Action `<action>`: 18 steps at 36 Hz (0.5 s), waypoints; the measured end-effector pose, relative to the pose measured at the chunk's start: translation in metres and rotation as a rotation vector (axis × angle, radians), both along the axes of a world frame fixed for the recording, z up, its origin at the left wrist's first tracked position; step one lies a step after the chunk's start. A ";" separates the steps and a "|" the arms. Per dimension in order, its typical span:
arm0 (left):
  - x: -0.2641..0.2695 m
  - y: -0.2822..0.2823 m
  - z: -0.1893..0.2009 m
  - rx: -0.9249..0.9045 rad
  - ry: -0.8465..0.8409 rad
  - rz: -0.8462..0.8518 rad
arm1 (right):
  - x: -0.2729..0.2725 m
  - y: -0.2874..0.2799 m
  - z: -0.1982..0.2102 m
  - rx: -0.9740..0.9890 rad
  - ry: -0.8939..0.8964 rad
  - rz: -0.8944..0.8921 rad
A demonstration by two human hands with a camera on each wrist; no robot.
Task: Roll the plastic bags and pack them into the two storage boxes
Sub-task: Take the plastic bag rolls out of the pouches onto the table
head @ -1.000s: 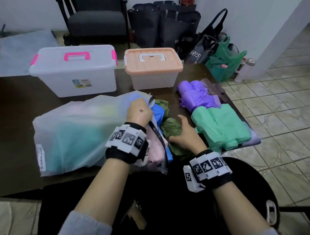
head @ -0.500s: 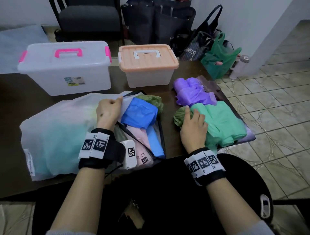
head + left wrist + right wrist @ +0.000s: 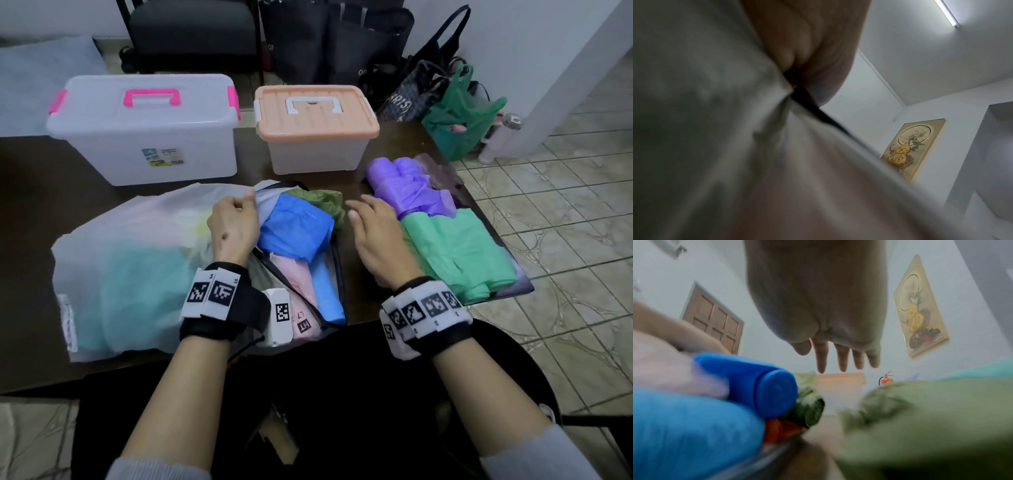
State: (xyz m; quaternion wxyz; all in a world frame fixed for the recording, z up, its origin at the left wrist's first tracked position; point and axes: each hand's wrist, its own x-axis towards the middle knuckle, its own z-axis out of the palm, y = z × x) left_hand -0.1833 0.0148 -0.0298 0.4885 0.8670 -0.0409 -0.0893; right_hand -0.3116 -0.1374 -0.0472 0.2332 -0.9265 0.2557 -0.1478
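A: On the dark table (image 3: 27, 178)?

B: Two storage boxes at the far edge, side by side, both lidded. Clear box with pink handle (image 3: 144, 130) on the left; box with peach lid (image 3: 315, 130) on the right.

A: And the plastic bags?

B: Nearer, on the left, a large frosted white bag (image 3: 130, 267) lying flat, stuffed with pale coloured contents. Spilling from its open mouth: a blue roll (image 3: 294, 233), a pink bag (image 3: 294, 284) beneath, an olive-green bag (image 3: 322, 200) behind. On the right, a purple bundle (image 3: 407, 185) touching a mint-green bundle (image 3: 459, 253), both lying on a dark mat at the table's right edge.

A: Left hand (image 3: 233, 226)?

B: Fingers curled, pinching the white bag's rim at its opening. Confirmed close up from the left wrist: fabric and a black strap gathered between thumb and fingers (image 3: 797, 48).

A: Right hand (image 3: 376, 236)?

B: Flat, palm down, fingers straight and together, gripping nothing. Hovering or resting between the olive-green bag and the two bundles; contact hard to judge. From the right wrist, fingers (image 3: 842, 358) extended above a blurred olive-green lump (image 3: 920, 418), with the blue roll's round end (image 3: 774, 392) to the left.

A: Beyond the table?

B: Black chair (image 3: 191, 31), dark tote bags (image 3: 329, 37), a green carrier bag (image 3: 459, 116) on a tiled floor.
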 end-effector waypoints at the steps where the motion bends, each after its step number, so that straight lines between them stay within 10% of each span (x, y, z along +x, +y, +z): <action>1: 0.000 0.000 -0.001 0.000 0.008 0.003 | 0.009 0.001 0.003 0.030 -0.059 0.043; 18: -0.002 -0.005 -0.003 0.000 0.046 -0.023 | 0.094 -0.026 0.019 0.625 0.485 0.079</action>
